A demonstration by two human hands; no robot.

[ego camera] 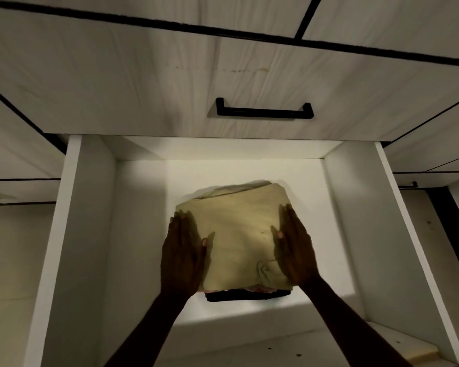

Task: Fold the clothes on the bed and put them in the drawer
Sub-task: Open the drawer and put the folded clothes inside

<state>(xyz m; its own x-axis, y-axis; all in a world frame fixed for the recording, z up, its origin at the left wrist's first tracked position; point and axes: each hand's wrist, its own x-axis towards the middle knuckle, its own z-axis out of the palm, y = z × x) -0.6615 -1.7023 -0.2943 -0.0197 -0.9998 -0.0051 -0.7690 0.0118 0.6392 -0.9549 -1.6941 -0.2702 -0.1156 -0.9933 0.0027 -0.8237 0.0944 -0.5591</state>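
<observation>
Beige folded garment (239, 234) is topping a clothes stack inside the open white drawer (355, 234); left hand (182, 250) and right hand (293, 247) are flanking it, straight fingers pressed together against its sides.

Folded garment (239, 234): soft matt khaki cloth. Drawer (90, 207): smooth white laminate. Drawer front above (143, 83): pale woodgrain; handle (264, 111) matt black.

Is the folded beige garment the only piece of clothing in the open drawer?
No: under the folded beige garment a dark garment shows at the near edge of the stack in the open drawer.
</observation>
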